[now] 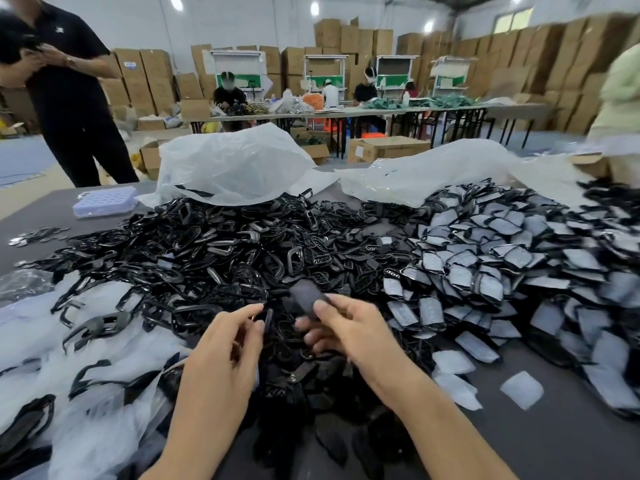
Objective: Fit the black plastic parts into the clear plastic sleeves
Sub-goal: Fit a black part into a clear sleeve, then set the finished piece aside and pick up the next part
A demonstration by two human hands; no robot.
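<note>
right hand [346,329] pinches a black part [306,295], long axis toward upper left; left hand [227,337] pinches a thin black piece [268,318] just beside

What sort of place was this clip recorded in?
Most likely a factory or warehouse packing floor: stacked cardboard boxes line the walls, workers sit at long tables behind, and a heap of black parts covers the near table.

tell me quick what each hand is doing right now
left hand: pinches a thin black part.
right hand: holds a flat dark piece, too blurred to tell whether it is sleeved.
</note>
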